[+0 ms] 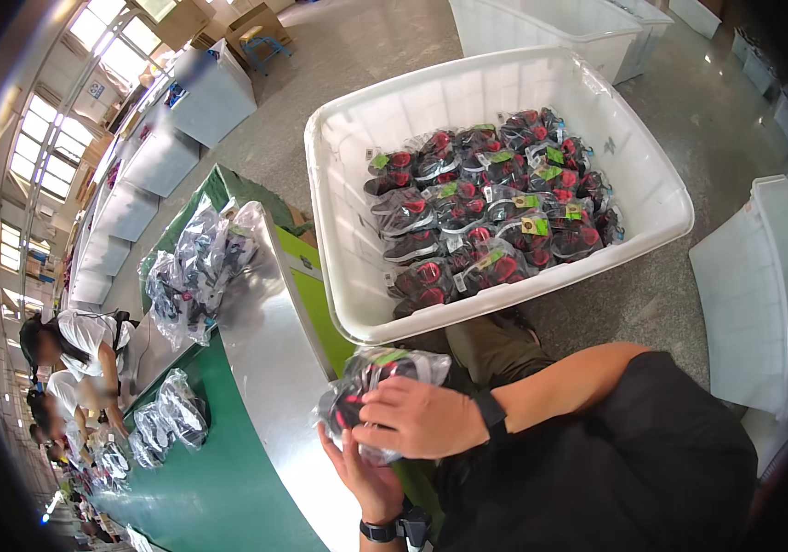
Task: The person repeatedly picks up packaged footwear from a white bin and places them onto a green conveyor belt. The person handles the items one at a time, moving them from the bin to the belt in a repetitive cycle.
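Just in front of my body is a pair of dark shoes in a clear plastic bag [364,375], with red and a green tag showing through. My right hand [423,419] lies over the top of the bag with its fingers curled onto it. From below, my left hand [368,483] grips the same bag; part of its grip is hidden behind the shoes. Beyond my hands stands a large white bin [348,267], holding several layered rows of similar bagged shoes [463,210] with green tags.
On the metal table edge [270,368] at left lies a heap of bagged shoes [201,276]. More bagged shoes [181,409] sit on the green conveyor belt [219,469], where co-workers [91,340] stand. White bins [748,285] stand at right and far back.
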The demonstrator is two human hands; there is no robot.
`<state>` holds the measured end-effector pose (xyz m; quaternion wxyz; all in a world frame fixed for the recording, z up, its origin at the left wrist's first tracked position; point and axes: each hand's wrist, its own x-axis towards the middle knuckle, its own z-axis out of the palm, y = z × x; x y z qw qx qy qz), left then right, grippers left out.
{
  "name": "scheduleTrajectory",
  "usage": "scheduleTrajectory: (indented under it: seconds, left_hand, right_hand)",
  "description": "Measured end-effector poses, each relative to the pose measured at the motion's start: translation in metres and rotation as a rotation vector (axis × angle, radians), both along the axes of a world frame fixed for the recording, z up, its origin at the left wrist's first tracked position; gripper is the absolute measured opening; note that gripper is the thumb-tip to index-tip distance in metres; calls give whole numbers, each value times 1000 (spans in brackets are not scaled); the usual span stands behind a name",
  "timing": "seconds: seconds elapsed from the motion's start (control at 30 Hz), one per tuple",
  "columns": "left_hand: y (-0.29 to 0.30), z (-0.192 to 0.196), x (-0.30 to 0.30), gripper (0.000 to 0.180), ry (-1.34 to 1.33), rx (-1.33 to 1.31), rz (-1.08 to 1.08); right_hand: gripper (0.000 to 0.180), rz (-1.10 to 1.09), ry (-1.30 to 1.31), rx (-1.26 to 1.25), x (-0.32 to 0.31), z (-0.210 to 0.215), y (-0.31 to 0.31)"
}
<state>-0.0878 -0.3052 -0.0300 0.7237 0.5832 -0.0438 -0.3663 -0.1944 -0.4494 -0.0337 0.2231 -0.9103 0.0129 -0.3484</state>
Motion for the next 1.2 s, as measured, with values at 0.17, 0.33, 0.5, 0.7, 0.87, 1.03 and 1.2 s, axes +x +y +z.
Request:
scheduleTrajectory:
  seconds: [0.17, 0.33, 0.5, 0.7, 0.87, 1.03, 1.2]
  left_hand:
    - [16, -2, 8, 69, -247, 61, -223]
    - [48, -25, 40, 61, -435, 283, -188]
    - [68, -56, 64, 47, -391, 348, -121]
    - [74, -71, 78, 36, -341, 302, -29]
    - [78, -71, 79, 36, -333, 258, -46]
    - [79, -75, 76, 36, -362, 236, -38]
    - [80, -77, 74, 35, -368, 210, -28]
  right_hand:
    - [52, -63, 71, 131, -32, 5, -68]
    - [56, -297, 116, 135, -75, 12, -127]
    - [54, -447, 239, 216, -103, 4, -170]
    - [54, -516, 300, 257, -107, -24, -202]
    - [54, -493, 288, 314, -96, -37, -213]
    - [56, -510, 312, 365, -84, -43, -221]
    - [60, -589, 262, 408, -68, -58, -233]
